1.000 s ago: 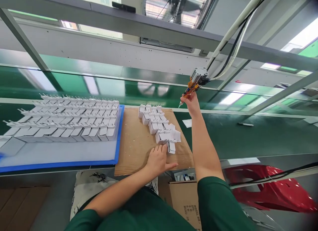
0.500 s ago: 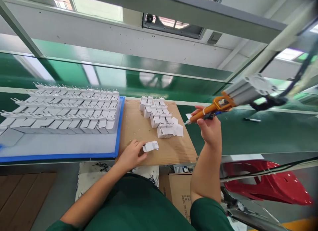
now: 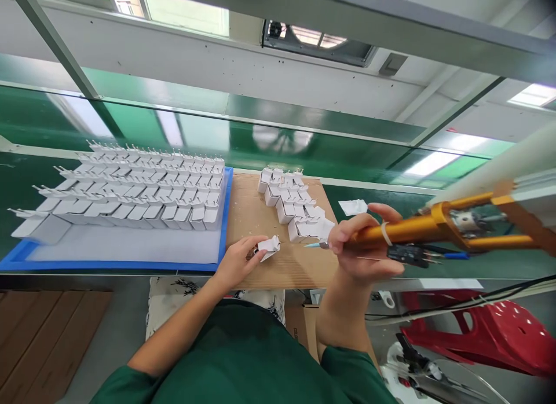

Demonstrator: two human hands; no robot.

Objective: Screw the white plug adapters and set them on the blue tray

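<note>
My left hand (image 3: 237,261) pinches a small white plastic charger shell (image 3: 268,246) on the brown cardboard sheet (image 3: 251,213), tilted toward the right. My right hand (image 3: 362,248) is wrapped round an orange dispensing gun (image 3: 438,230), whose thin tip (image 3: 313,245) points left and ends a short way from the shell. A cluster of white shells (image 3: 292,206) stands in a slanted row on the cardboard behind my hands.
A blue-edged white foam tray (image 3: 125,250) with several rows of white shells (image 3: 139,187) lies left on the green conveyor (image 3: 434,256). A white scrap (image 3: 354,206) sits right of the cardboard. Below the bench are a cardboard box (image 3: 299,329) and a red plastic stool (image 3: 486,334).
My right hand has brought the orange gun down from above to the cardboard, tip toward the shell. My left hand picked one shell from the cluster and drew it forward.
</note>
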